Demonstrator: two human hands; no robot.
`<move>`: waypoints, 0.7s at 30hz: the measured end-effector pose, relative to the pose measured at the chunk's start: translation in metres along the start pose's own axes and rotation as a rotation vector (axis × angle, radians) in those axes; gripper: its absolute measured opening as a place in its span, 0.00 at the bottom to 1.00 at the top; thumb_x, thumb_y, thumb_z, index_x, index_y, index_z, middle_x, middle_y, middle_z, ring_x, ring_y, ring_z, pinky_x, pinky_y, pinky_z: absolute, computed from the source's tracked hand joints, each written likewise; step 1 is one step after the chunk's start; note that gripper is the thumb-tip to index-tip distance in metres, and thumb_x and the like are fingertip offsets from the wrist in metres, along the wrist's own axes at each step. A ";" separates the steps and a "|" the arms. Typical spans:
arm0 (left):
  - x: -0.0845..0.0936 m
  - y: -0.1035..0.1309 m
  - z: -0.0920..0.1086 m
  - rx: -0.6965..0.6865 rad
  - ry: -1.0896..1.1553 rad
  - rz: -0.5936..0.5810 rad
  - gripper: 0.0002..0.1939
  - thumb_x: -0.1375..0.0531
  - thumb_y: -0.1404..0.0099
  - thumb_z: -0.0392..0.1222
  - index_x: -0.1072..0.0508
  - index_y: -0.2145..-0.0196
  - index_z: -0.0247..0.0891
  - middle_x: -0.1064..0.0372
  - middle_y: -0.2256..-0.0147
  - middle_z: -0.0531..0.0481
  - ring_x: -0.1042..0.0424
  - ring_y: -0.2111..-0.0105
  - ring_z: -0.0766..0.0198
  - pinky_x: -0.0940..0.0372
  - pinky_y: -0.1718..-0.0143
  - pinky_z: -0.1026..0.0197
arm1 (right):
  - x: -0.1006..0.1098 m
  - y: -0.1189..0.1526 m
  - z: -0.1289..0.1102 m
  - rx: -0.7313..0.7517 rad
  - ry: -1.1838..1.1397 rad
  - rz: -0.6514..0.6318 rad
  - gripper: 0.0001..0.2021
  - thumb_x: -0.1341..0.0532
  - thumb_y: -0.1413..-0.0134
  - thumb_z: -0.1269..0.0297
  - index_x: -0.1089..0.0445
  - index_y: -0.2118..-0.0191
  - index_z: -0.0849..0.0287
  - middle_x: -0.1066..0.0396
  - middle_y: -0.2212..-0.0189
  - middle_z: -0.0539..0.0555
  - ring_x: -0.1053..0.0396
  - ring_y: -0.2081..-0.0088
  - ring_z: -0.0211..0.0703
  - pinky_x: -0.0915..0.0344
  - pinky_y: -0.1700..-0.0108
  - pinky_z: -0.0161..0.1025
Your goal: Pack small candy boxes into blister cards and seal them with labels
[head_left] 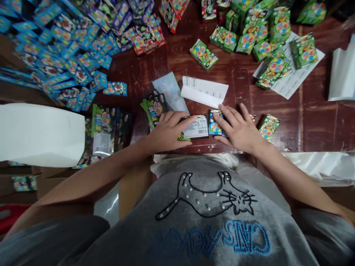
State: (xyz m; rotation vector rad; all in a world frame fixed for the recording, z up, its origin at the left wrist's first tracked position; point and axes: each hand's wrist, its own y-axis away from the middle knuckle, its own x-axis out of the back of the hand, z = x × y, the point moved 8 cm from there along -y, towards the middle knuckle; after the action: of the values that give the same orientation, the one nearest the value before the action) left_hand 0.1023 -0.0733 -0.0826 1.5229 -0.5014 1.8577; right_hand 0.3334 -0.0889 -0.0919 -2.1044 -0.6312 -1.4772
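Observation:
My left hand [169, 132] is closed on a black-and-green printed packet with a white barcode label [197, 128], its fingers at the far edge and thumb across the top. Right beside the packet's open-looking end lies a small blue box [215, 122]. My right hand [235, 127] grips that box, fingertips on top and thumb at the near side. A bit of red packaging [252, 118] shows past the right hand; the palm hides what lies between. To the right rests a small green box [269, 126]. More black-and-green packets [156, 107] lie behind my left hand.
Piles of blue boxes [66, 55], purple boxes [119, 16], red boxes [146, 37] and green boxes [249, 29] cover the far table. A folded white paper [205, 88] lies ahead of my hands. Black packets [104, 127] and a white sheet [41, 133] are at left.

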 end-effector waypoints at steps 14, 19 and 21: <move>-0.001 -0.008 0.018 -0.105 0.127 0.061 0.45 0.32 0.30 0.55 0.44 0.23 0.42 0.35 0.33 0.35 0.37 0.35 0.39 0.42 0.34 0.40 | 0.015 0.010 -0.005 0.104 -0.089 0.019 0.48 0.43 0.32 0.30 0.50 0.21 0.59 0.43 0.23 0.71 0.44 0.22 0.68 0.58 0.21 0.77; -0.003 -0.012 0.021 -0.120 0.105 0.060 0.45 0.31 0.31 0.54 0.42 0.24 0.41 0.34 0.34 0.34 0.36 0.36 0.39 0.41 0.36 0.40 | 0.032 0.039 0.030 -0.011 -0.060 0.040 0.53 0.41 0.40 0.23 0.49 0.20 0.53 0.35 0.27 0.67 0.38 0.27 0.74 0.69 0.23 0.83; -0.004 -0.015 0.023 -0.121 0.123 0.056 0.46 0.31 0.31 0.55 0.43 0.24 0.41 0.34 0.34 0.35 0.36 0.37 0.39 0.41 0.35 0.40 | 0.027 0.042 0.036 0.001 -0.120 0.032 0.46 0.41 0.36 0.28 0.44 0.22 0.50 0.28 0.32 0.62 0.32 0.32 0.67 0.69 0.22 0.80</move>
State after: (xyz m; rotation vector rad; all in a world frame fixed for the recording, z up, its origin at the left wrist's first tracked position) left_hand 0.1293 -0.0792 -0.0830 1.3197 -0.5930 1.9142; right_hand 0.3936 -0.0960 -0.0828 -2.2052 -0.6389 -1.3408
